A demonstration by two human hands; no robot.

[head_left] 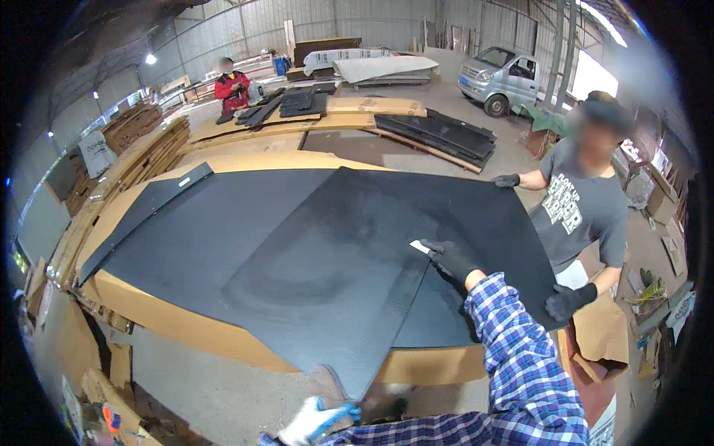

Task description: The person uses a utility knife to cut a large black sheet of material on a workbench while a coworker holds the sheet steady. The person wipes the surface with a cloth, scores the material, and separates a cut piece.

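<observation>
While the right hand (451, 260), black-gloved, closes on the top black sheet (357, 260) at centre, holding a small white piece, the left hand (312, 420), white-gloved at six o'clock, grips its near corner. A co-worker (584, 208) holds the three o'clock edge.

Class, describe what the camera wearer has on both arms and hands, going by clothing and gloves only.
Both arms wear a long-sleeved plaid shirt checked in blue, purple and white. The right hand is covered by a plain black glove. The left hand wears a white glove with blue trim; only part of it shows at the lower edge.
</observation>
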